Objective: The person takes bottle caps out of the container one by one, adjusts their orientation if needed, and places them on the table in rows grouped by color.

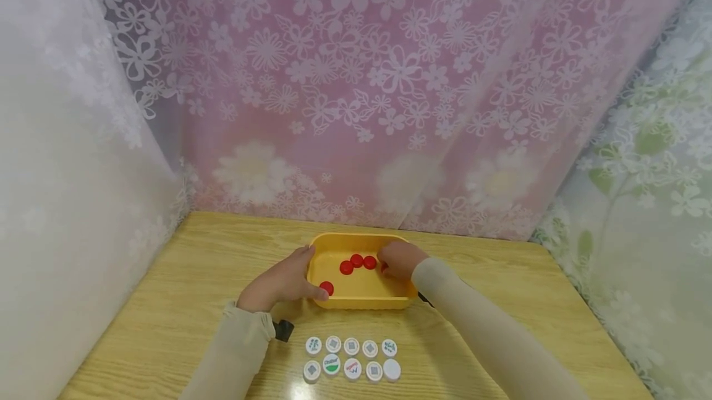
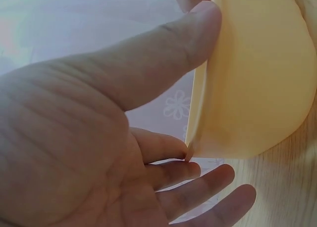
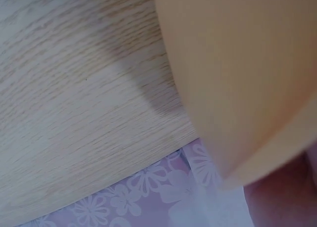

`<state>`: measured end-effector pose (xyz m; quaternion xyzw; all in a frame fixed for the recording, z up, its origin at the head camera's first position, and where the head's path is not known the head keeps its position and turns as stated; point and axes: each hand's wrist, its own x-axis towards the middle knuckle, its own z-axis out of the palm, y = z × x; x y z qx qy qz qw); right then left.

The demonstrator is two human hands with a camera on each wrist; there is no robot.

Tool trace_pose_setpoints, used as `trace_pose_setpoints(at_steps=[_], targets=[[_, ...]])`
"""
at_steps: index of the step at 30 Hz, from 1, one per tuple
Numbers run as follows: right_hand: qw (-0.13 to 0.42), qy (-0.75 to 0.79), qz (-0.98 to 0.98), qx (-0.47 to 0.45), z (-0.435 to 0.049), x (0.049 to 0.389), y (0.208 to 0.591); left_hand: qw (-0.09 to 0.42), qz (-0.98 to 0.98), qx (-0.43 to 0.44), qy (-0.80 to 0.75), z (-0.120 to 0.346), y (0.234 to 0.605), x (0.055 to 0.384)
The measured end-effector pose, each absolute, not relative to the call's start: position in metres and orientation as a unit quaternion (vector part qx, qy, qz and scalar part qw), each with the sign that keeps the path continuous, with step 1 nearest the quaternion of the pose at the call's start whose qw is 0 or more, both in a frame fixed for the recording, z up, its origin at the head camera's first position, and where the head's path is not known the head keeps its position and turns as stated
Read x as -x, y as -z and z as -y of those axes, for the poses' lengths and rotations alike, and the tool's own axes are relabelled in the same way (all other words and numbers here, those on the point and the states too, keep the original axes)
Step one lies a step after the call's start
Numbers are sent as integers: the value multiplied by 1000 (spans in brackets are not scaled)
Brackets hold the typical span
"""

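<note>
In the head view a yellow plastic tray (image 1: 361,303) stands on the table. My left hand (image 1: 280,279) grips its left end. The left wrist view shows the thumb (image 2: 198,31) on the rim and the forefinger at the far corner, the other fingers spread outside. Inside the tray, my right hand (image 1: 402,259) reaches down with curled fingers and pinches a red cap (image 1: 384,268), mostly hidden. Three red caps (image 1: 356,260) lie close together left of it. Another red cap (image 1: 326,289) sits by the left thumb. The tray wall (image 3: 237,73) blocks most of the right wrist view.
Two rows of round white caps (image 1: 351,346), several with printed marks, lie on the wooden table (image 1: 183,301) in front of the tray. A pink flowered curtain (image 1: 345,109) hangs along the table's back edge, with pale curtains (image 1: 656,202) at the sides.
</note>
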<state>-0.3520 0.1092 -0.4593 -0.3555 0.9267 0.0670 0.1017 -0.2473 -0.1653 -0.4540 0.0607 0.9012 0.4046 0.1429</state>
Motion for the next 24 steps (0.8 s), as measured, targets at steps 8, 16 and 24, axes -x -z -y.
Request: trace_pose_setpoints(at_steps=[8, 16, 24], targets=[[86, -58, -932, 347, -109, 350, 463, 148, -904, -71, -395, 168, 453, 246], [88, -65, -931, 348, -105, 335, 464, 143, -899, -81, -407, 176, 457, 244], [49, -127, -919, 370, -102, 334, 466, 95, -924, -70, -365, 175, 454, 249]])
